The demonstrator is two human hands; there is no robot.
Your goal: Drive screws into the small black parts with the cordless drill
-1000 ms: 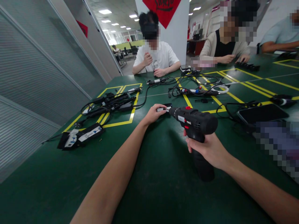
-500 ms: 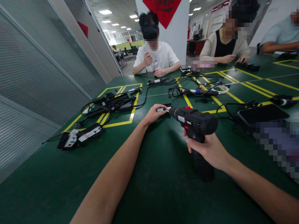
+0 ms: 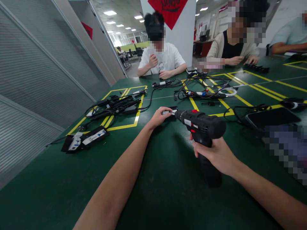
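Black drill [image 3: 203, 124], pointing left toward left hand [image 3: 159, 118], long axis crosswise

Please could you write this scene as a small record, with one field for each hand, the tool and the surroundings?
Left hand: fingers hold a small dark-and-white piece low at the table
Right hand: grips the handle of a black drill
Drill tip: points at the piece; contact too small to tell
Left side: black cables, two black parts with white strips
Right side: dark-screened device
Across: person in white shirt
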